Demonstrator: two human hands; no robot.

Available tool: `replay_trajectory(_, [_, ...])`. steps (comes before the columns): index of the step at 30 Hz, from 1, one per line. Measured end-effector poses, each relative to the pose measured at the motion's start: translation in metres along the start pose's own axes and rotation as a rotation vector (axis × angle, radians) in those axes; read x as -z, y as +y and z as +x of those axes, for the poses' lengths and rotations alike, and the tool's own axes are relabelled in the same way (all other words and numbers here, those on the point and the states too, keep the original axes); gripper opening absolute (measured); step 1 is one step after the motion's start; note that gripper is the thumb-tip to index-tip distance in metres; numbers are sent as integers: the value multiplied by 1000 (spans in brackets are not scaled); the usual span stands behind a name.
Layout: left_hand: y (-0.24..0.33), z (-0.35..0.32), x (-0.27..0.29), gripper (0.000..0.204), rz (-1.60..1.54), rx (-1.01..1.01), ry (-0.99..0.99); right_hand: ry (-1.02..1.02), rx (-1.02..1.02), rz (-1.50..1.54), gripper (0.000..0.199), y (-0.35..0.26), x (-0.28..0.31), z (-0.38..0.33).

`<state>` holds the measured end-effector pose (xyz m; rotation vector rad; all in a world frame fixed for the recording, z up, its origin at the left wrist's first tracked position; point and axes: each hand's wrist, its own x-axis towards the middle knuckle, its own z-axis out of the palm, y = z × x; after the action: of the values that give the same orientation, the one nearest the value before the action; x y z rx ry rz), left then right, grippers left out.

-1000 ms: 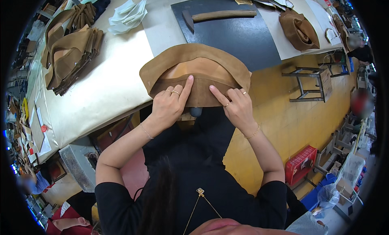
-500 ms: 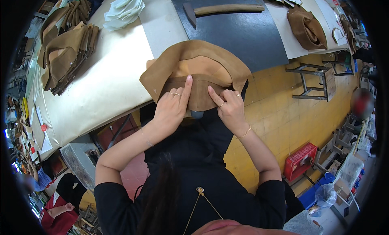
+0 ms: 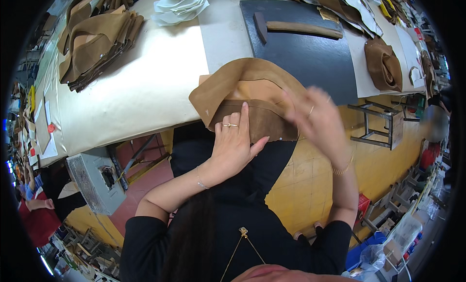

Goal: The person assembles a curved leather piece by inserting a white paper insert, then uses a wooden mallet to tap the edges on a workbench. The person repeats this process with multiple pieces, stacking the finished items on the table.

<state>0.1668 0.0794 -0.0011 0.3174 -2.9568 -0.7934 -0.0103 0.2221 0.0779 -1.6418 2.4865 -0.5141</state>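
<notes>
A brown suede leather piece [image 3: 274, 124], curved into a loop with a tan inner side, lies in front of me at the table's front edge. My left hand [image 3: 232, 143] rests on its lower panel. The index finger is stretched up to the seam, the thumb points out to the right, and the other fingers are bent. Nothing is gripped in it. My right hand [image 3: 320, 119] is smeared by motion at the right side of the piece; its fingers are too blurred to read.
A dark board [image 3: 310, 53] on the table [image 3: 145, 87] carries a wooden-handled hammer [image 3: 303, 29]. Stacked brown leather pieces [image 3: 99, 44] lie at the far left, pale sheets [image 3: 179, 5] beside them. Another brown piece [image 3: 383, 66] sits far right, above a metal-framed stool [image 3: 381, 121].
My right hand has lifted off the lower panel and swung right and up. My left hand stays on the leather, its thumb now spread out. The whole view has shifted.
</notes>
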Motion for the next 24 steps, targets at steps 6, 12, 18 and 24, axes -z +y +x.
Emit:
replay_trajectory(6, [6, 4, 4, 92, 6, -14, -6, 438, 145, -510, 44, 110, -56, 123])
replay_trajectory(12, [4, 3, 0, 92, 2, -18, 22, 251, 30, -376, 25, 103, -68, 129])
replay_trajectory(18, [-1, -2, -2, 93, -7, -11, 52, 431, -52, 61, 26, 7, 19, 56])
replay_trajectory(24, [2, 1, -2, 92, -1, -41, 78, -166, -149, -124, 21, -37, 4, 10])
